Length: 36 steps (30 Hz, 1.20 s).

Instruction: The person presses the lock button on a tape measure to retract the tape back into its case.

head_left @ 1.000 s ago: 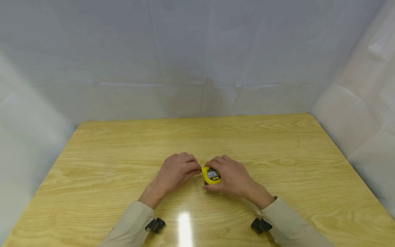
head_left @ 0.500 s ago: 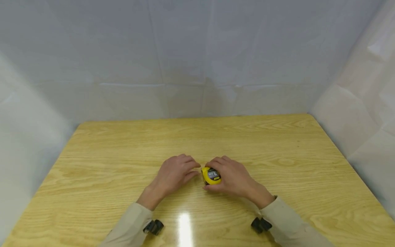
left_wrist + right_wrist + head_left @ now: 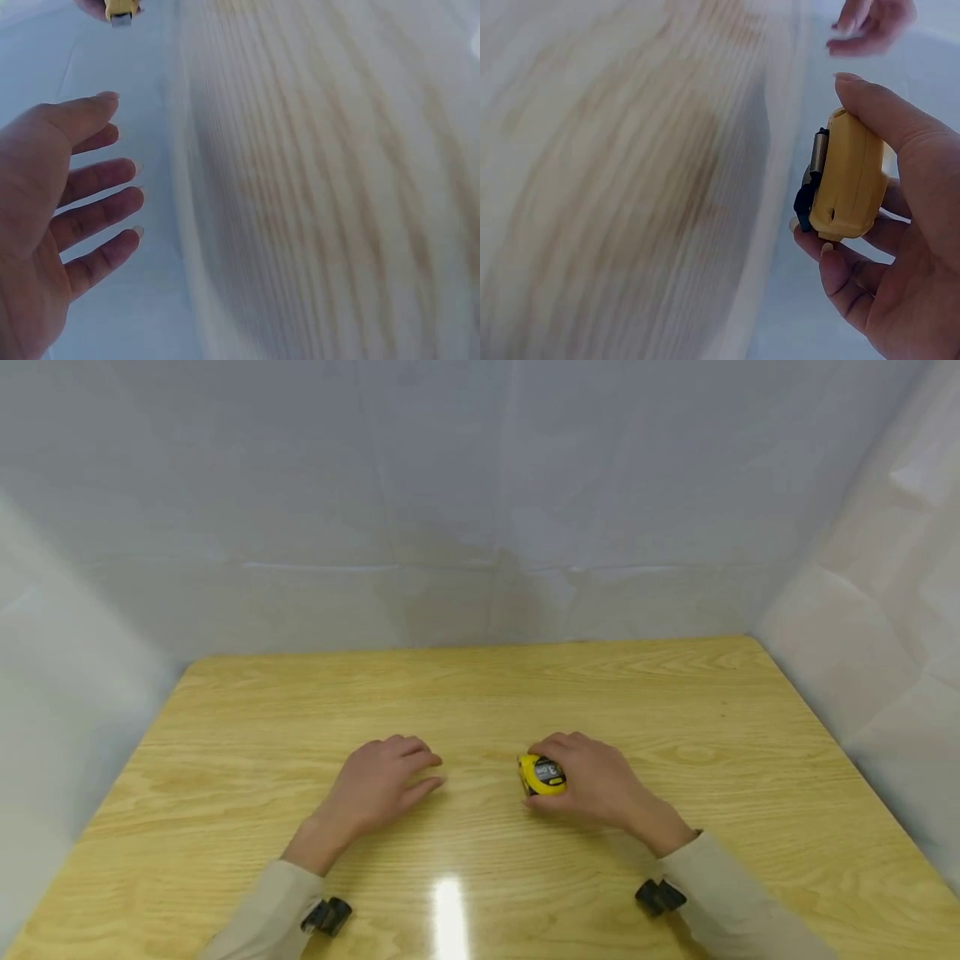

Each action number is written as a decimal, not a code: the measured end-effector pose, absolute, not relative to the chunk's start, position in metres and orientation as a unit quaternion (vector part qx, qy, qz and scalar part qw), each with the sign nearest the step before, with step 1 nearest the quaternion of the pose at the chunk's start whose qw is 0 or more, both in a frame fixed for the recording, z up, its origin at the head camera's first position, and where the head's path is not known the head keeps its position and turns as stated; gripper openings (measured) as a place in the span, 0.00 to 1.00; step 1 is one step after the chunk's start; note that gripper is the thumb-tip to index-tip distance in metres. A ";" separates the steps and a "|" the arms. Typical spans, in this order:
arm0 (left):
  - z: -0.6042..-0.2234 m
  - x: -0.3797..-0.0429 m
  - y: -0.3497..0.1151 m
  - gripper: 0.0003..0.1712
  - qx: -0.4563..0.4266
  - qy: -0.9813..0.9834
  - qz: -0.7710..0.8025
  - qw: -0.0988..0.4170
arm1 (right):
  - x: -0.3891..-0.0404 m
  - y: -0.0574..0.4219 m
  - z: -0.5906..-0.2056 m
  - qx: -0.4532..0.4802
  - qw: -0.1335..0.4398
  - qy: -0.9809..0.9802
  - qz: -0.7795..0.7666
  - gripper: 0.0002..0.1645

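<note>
A yellow tape measure [image 3: 544, 775] with a dark label reading 3.0m is in my right hand [image 3: 600, 781]. Thumb and fingers grip its case from both sides, above the wooden table. The right wrist view shows the yellow case [image 3: 851, 180] edge-on, with a metal clip on one side; no blade is drawn out. My left hand [image 3: 384, 785] hovers to the left, apart from the tape measure, holding nothing. Its fingers are spread and relaxed in the left wrist view, where the left hand [image 3: 67, 187] faces the far-off tape measure [image 3: 121, 9].
The wood-grain table [image 3: 480, 693] reaches back to a pale sheet wall [image 3: 480, 510], with more sheeting on both sides. Black camera mounts sit at both wrists, the left mount [image 3: 327, 916] and the right mount [image 3: 660, 897]. A bright light reflection [image 3: 450, 918] lies at the near edge.
My left hand has let go at the tape measure's front and moved left, its fingers parting. My right hand has carried the tape measure a little to the right.
</note>
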State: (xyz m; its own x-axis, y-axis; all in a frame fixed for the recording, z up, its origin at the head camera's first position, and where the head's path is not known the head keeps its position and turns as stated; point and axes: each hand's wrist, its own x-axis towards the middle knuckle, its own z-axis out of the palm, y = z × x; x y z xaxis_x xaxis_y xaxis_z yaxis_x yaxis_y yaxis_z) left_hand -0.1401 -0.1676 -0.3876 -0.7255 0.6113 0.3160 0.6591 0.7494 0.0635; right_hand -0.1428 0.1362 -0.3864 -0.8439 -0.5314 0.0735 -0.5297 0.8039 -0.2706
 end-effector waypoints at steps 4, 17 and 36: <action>-0.388 -0.137 -0.185 0.17 -0.319 -0.935 -0.074 0.135 | -0.145 0.152 -0.386 -0.263 -0.009 0.956 -0.132 0.39; -0.379 -0.131 -0.244 0.25 -0.248 -0.960 -0.069 0.111 | -0.150 0.210 -0.386 -0.218 -0.019 0.968 -0.121 0.40; -0.382 -0.116 -0.292 0.25 -0.214 -0.966 -0.057 0.136 | -0.153 0.276 -0.386 -0.159 -0.008 0.981 -0.113 0.42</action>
State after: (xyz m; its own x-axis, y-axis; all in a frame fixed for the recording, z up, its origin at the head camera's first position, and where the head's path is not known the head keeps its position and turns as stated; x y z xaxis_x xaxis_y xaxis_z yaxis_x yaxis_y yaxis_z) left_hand -0.1162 -0.2920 -0.3822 -0.8720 0.3972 0.2861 0.4280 0.9023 0.0520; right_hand -0.1527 0.2757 -0.3861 -0.9496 -0.3092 0.0518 -0.3128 0.9240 -0.2200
